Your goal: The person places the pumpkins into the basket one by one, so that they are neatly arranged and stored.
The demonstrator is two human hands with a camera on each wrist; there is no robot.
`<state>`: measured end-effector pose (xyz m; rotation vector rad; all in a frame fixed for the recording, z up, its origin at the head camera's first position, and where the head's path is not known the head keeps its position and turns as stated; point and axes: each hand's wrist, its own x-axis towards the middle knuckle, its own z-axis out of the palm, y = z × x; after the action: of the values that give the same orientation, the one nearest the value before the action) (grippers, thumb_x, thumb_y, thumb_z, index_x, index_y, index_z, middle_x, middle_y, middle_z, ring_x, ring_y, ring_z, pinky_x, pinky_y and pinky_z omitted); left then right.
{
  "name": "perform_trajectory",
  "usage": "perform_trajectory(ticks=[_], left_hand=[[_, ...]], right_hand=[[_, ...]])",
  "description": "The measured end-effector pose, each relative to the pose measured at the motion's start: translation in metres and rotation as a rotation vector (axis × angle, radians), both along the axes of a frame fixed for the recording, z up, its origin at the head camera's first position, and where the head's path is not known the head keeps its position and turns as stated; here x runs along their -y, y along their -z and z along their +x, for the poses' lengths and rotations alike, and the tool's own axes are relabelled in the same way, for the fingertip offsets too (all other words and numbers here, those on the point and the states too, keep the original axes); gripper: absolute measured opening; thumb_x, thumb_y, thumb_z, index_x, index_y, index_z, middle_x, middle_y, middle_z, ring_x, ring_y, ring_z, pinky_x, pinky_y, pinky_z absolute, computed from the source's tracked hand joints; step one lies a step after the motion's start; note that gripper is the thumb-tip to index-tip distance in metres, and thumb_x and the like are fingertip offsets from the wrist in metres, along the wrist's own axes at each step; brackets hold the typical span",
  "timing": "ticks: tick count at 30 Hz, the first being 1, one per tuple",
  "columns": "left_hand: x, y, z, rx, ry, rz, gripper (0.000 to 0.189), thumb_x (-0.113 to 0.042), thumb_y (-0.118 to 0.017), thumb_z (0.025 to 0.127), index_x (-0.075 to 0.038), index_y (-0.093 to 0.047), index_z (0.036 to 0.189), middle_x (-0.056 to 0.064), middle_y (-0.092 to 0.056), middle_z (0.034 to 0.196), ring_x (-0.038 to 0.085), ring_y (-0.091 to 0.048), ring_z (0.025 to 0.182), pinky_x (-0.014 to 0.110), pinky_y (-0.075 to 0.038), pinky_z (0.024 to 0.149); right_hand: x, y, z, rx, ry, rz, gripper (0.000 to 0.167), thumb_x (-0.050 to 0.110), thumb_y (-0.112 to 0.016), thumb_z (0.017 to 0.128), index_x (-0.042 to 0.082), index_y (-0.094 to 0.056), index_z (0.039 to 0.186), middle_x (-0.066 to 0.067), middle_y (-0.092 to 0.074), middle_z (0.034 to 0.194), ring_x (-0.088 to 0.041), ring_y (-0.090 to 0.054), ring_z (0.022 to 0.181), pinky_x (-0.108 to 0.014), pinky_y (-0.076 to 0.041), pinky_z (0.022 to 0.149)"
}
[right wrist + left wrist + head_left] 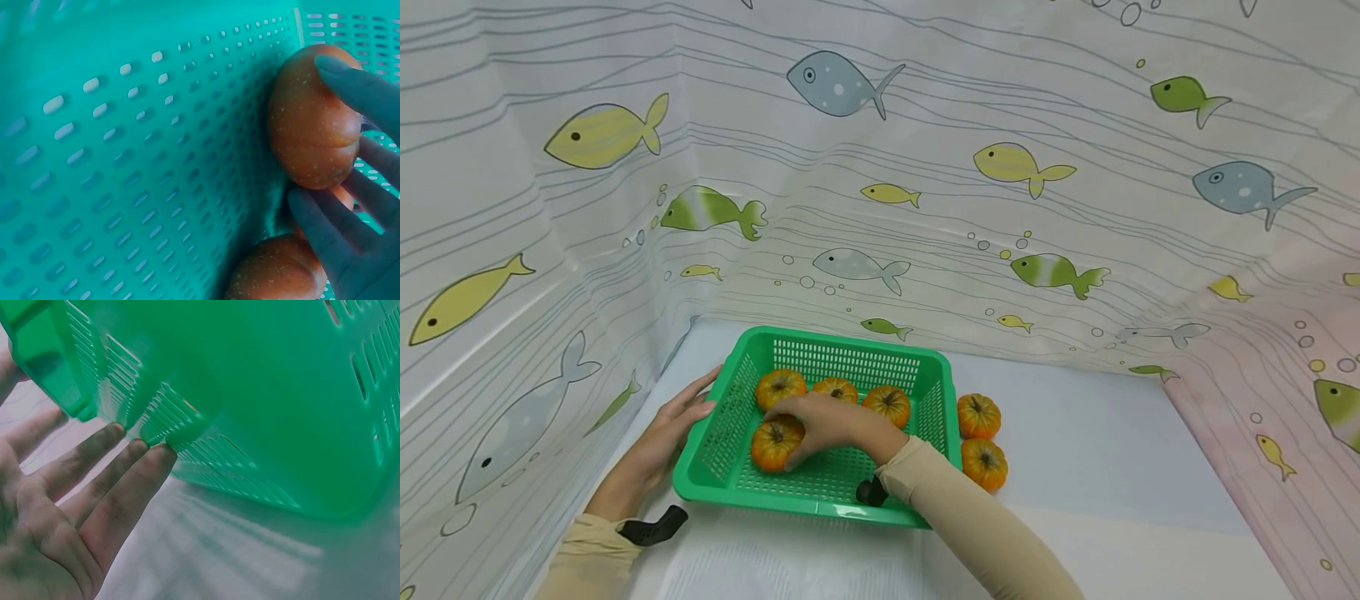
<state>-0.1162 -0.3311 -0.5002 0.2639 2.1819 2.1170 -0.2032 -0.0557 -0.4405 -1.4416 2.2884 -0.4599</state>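
Note:
A green perforated plastic basket [820,508] holds several small orange pumpkins. My right hand [831,421] reaches in over its near right side and holds the front left pumpkin [772,446], thumb on one side and fingers on the other. In the right wrist view that pumpkin [312,125] is between thumb and fingers, close to the basket wall. Another pumpkin [278,272] lies below the fingers. My left hand [662,433] is at the basket's left side. The left wrist view shows its fingers [128,509] nearly straight, fingertips touching the slotted outer wall.
Two more pumpkins, one farther back [979,416] and one nearer [984,465], sit on the white table [1090,450] against the basket's right side. A fish-patterned sheet [925,233] hangs behind and on both sides.

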Motion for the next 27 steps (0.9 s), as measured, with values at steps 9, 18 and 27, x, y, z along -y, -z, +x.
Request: perform_trajectory(ticks=[9,18,27], left_hand=[[-0.0016,-0.002,-0.0002,0.007,-0.012,-0.008,0.059,-0.018,-0.04,0.112,-0.019,-0.018,0.167,-0.024,-0.055,0.14,0.001,-0.064,0.117,0.03,-0.059,0.088],[-0.0018,-0.002,-0.0002,0.007,-0.006,-0.007,0.059,-0.018,-0.039,0.112,-0.019,-0.018,0.167,-0.023,-0.053,0.14,0.002,-0.063,0.118,0.031,-0.059,0.088],[-0.0013,-0.0016,0.0,0.013,0.017,0.033,0.059,-0.017,-0.038,0.113,-0.019,-0.017,0.168,-0.021,-0.054,0.142,0.006,-0.066,0.118,0.034,-0.06,0.087]], right_hand=[[0.0019,0.0031,-0.0011,-0.005,-0.012,-0.013,0.069,0.032,-0.091,0.081,0.015,-0.061,0.141,0.003,-0.064,0.14,-0.006,-0.06,0.122,-0.015,-0.045,0.104],[0.0033,0.004,-0.0013,-0.005,-0.014,-0.02,0.069,0.036,-0.09,0.081,0.015,-0.061,0.141,0.003,-0.064,0.141,-0.007,-0.06,0.124,-0.015,-0.045,0.105],[0.0019,-0.0024,-0.0011,0.006,0.003,-0.026,0.07,0.036,-0.089,0.083,0.013,-0.06,0.143,0.001,-0.063,0.142,-0.01,-0.059,0.129,-0.018,-0.045,0.107]])
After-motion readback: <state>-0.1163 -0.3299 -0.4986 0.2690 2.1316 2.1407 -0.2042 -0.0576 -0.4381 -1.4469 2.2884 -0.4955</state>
